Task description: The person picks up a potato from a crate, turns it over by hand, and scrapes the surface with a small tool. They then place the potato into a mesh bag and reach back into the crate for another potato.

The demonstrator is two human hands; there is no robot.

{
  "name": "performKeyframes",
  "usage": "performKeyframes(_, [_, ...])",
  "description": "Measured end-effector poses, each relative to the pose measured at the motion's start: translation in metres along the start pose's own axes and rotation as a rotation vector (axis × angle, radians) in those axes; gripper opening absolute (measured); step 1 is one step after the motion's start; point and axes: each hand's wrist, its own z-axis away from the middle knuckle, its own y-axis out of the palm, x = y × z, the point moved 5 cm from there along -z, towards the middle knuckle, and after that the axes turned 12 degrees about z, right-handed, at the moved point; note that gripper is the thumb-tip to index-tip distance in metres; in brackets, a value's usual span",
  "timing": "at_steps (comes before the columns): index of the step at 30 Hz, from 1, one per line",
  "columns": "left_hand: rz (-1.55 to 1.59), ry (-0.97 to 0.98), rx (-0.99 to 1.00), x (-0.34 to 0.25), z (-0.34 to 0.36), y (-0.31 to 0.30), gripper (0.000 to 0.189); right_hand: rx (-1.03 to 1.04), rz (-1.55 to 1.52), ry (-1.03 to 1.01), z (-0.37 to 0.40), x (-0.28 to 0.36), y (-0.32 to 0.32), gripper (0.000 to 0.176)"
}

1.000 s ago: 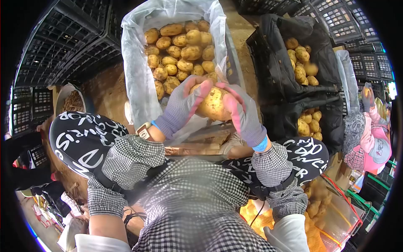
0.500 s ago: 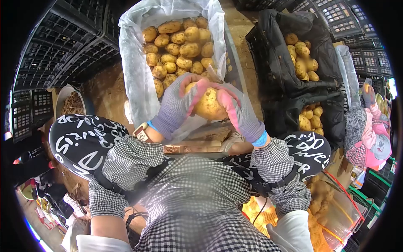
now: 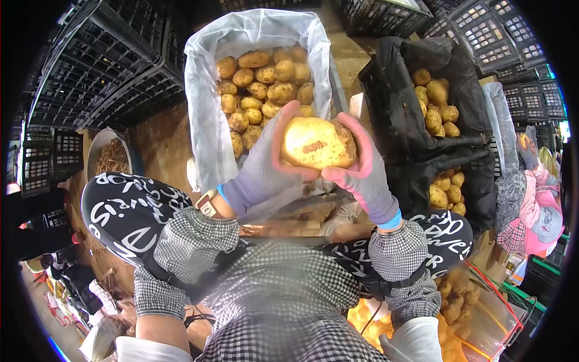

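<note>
Your grey-gloved left hand (image 3: pixel 260 172) and right hand (image 3: pixel 363 178) both clasp the large yellow scarred potato (image 3: pixel 316 143), held above the near edge of the plastic-lined potato crate (image 3: pixel 202 114), scar facing you, seemingly for checking.

Stacks of black plastic crates (image 3: pixel 102 66) are rising along the upper left, and grid-bottomed crates (image 3: pixel 482 30) are filling the upper right corner. A brown dirt floor (image 3: pixel 160 136) is showing between them. A round bowl (image 3: pixel 99 148) is sitting on the ground at the left. Another person (image 3: pixel 534 205), dressed in pink, is showing at the right edge. Even light is falling over everything.
</note>
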Motion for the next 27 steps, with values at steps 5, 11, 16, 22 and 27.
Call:
performKeyframes(5, [0.445, -0.196, 0.046, 0.004, 0.002, 0.003, 0.103, 0.012, 0.171, -0.017, 0.005, -0.005, 0.000, 0.093])
performKeyframes(11, [0.604, -0.298, 0.081, -0.001, 0.005, 0.006, 0.072, -0.018, 0.377, -0.054, 0.008, 0.006, 0.000, 0.092])
performKeyframes(16, [0.438, -0.234, 0.074, -0.002, -0.001, -0.001, 0.069, 0.008, 0.423, -0.092, 0.007, 0.006, -0.003, 0.088])
performKeyframes(22, [0.643, -0.203, -0.053, 0.017, -0.016, -0.013, 0.062, -0.009, -0.212, 0.229, 0.006, -0.015, -0.014, 0.063])
performKeyframes(27, [-0.294, -0.427, -0.055, 0.101, -0.030, -0.054, 0.055, -0.321, -0.855, 0.233, 0.007, -0.006, -0.066, 0.043])
